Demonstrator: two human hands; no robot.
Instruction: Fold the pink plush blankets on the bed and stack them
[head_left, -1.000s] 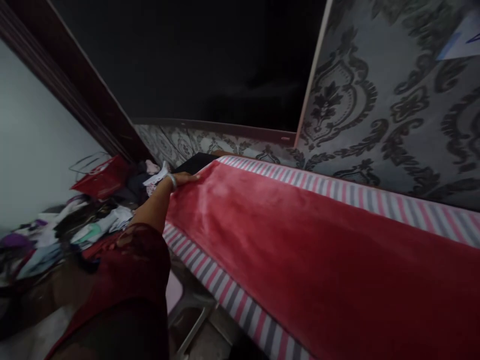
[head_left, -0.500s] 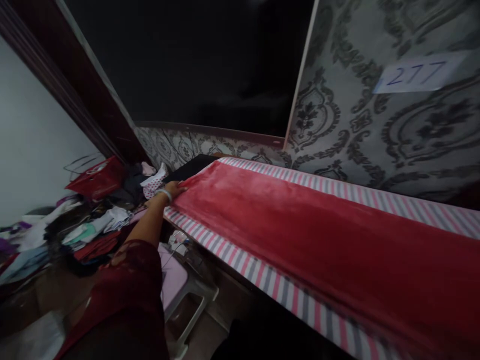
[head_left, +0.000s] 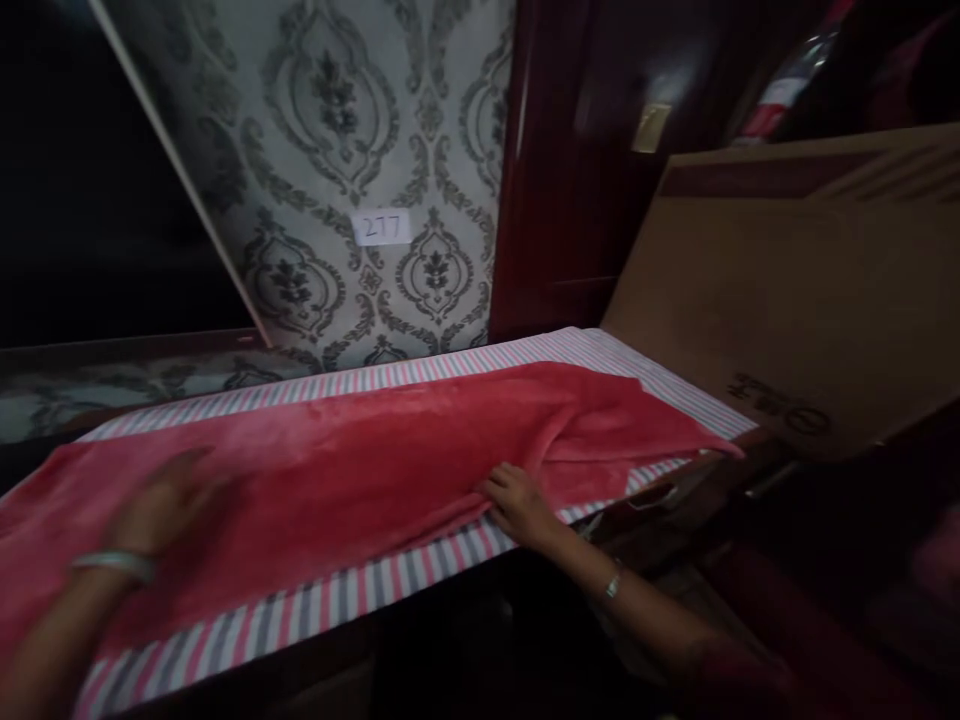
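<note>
A red plush blanket (head_left: 300,500) lies in a long strip over a striped cloth (head_left: 375,590) in pink, grey and white. Its right end is bunched into creases, and one corner pokes past the striped cloth's front edge. My left hand (head_left: 157,505), smeared by motion, is over the left part of the blanket with fingers stretched out and nothing in them. At the blanket's front edge, right of the middle, my right hand (head_left: 517,505) has its fingers curled on the fabric. The fingertips press into the plush.
A large cardboard box (head_left: 787,300) stands at the table's right end. Behind the table are a dark screen (head_left: 112,200), patterned wallpaper with a paper label (head_left: 381,227) reading 277, and a dark red door (head_left: 570,170). A bottle (head_left: 787,90) shows above the box. Drawer handles line the front.
The view has swung right, away from the clothes pile. My left hand has left the blanket's far left corner and moved over its surface. My right hand has come into view on the front edge.
</note>
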